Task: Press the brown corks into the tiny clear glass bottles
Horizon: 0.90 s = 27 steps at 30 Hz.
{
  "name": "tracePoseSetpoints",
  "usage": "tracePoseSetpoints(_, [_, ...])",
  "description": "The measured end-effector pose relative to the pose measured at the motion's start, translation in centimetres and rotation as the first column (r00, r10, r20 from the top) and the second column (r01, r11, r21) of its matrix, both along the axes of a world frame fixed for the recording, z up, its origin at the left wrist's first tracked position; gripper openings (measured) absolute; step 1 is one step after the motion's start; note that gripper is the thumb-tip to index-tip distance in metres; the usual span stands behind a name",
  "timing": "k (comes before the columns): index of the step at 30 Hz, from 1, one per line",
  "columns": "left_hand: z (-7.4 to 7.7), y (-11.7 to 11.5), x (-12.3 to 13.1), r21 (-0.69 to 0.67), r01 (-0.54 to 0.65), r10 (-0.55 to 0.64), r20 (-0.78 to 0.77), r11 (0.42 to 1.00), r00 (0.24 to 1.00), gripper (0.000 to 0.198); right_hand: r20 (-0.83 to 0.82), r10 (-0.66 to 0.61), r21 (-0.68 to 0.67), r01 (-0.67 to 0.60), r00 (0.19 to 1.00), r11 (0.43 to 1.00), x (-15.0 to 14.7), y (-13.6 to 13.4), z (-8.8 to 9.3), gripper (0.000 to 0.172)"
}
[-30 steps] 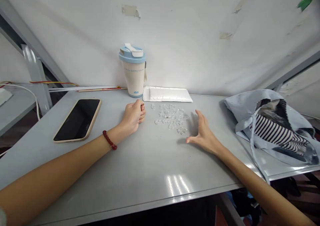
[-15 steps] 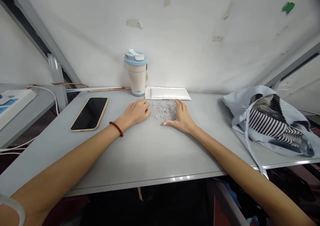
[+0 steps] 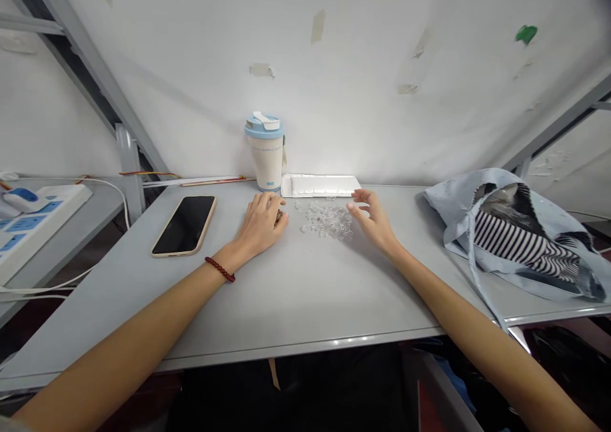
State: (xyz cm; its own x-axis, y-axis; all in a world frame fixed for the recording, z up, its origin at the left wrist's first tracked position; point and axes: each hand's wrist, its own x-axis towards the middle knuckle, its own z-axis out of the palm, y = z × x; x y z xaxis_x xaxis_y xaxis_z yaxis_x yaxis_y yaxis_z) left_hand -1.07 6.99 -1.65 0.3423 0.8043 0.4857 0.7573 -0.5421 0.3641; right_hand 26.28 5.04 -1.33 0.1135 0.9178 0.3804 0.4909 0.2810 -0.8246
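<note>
**Two hands beside a pile of clear beads**

A small pile of clear beads (image 3: 327,219) lies on the gray desk (image 3: 305,292), near the middle of the frame. The right hand (image 3: 373,219) is just beside the pile, at its right edge. Its fingers are spread apart and there is nothing in it. The left hand (image 3: 261,223) rests on the desk just left of the pile, palm down with fingers bent. I cannot tell if it holds anything. A red bracelet (image 3: 220,270) is on that wrist.

Behind the beads, by the wall, a white packet (image 3: 319,184) lies flat. A cup with a blue lid (image 3: 265,155) stands upright next to it. A phone (image 3: 185,224) lies screen up on the left. A blue bag (image 3: 515,241) sits on the right. A white power strip (image 3: 28,212) is at the far left edge.
</note>
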Motion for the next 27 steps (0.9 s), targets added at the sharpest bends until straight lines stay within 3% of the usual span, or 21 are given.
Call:
tracePoseSetpoints(1, [0.5,-0.7,0.2,-0.025,0.042,-0.04,0.082,0.999,0.996,0.018,-0.09,0.015,-0.026,-0.018,0.996,1.0,0.1,-0.5,0.6,0.039])
tracePoseSetpoints(2, [1.1,-1.6,0.6,-0.106,0.11,-0.091,0.165,0.988,0.982,0.015,-0.182,0.113,-0.097,-0.133,0.977,0.986,0.2,-1.0,1.2,0.032])
tracePoseSetpoints(3, [1.6,-2.7,1.1,-0.237,0.201,-0.14,0.25,0.951,0.958,0.015,-0.275,0.254,-0.19,-0.311,0.927,0.931,0.3,-1.6,1.8,0.034])
tracePoseSetpoints(4, [2.1,-3.8,1.8,-0.397,0.32,-0.187,0.339,0.86,0.922,0.017,-0.345,0.397,-0.301,-0.501,0.85,0.811,0.2,-2.3,2.3,0.036])
tracePoseSetpoints(5, [2.4,-5.0,2.5,-0.574,0.466,-0.247,0.42,0.673,0.873,0.019,-0.397,0.536,-0.421,-0.666,0.746,0.616,-0.1,-3.0,2.7,0.035])
tracePoseSetpoints(6, [2.7,-6.1,3.2,-0.71,0.57,-0.298,0.487,0.414,0.821,0.019,-0.441,0.655,-0.534,-0.766,0.614,0.358,-0.4,-3.7,2.9,0.031])
tracePoseSetpoints(7, [2.8,-7.2,4.0,-0.785,0.606,-0.365,0.531,0.128,0.765,0.017,-0.493,0.733,-0.617,-0.782,0.469,0.085,-0.9,-4.4,2.9,0.029])
tracePoseSetpoints(8, [2.8,-8.2,4.6,-0.811,0.573,-0.436,0.561,-0.119,0.704,0.016,-0.556,0.758,-0.642,-0.756,0.341,-0.13,-1.5,-5.0,2.7,0.028])
tracePoseSetpoints(9, [2.7,-8.9,5.1,-0.814,0.518,-0.503,0.574,-0.263,0.647,0.016,-0.618,0.752,-0.624,-0.725,0.229,-0.292,-2.1,-5.5,2.5,0.03])
tracePoseSetpoints(10, [2.6,-9.5,5.5,-0.815,0.501,-0.522,0.574,-0.291,0.631,0.016,-0.646,0.748,-0.603,-0.703,0.153,-0.378,-2.6,-5.8,2.1,0.031])
tracePoseSetpoints(12, [2.3,-9.9,5.9,-0.82,0.48,-0.525,0.57,-0.313,0.632,0.021,-0.655,0.751,-0.575,-0.701,0.084,-0.422,-3.3,-6.2,1.4,0.032])
tracePoseSetpoints(16, [1.7,-9.4,5.7,-0.785,0.528,-0.411,0.619,-0.323,0.669,0.022,-0.6,0.785,-0.573,-0.768,0.154,-0.287,-3.3,-6.0,0.8,0.033])
tracePoseSetpoints(18, [1.5,-9.1,5.7,-0.77,0.55,-0.356,0.637,-0.322,0.684,0.022,-0.603,0.776,-0.564,-0.786,0.185,-0.251,-3.1,-5.8,0.7,0.032])
tracePoseSetpoints(27, [1.0,-9.2,5.9,-0.759,0.575,-0.324,0.65,-0.305,0.687,0.021,-0.65,0.733,-0.556,-0.783,0.202,-0.277,-3.2,-5.5,0.7,0.028])
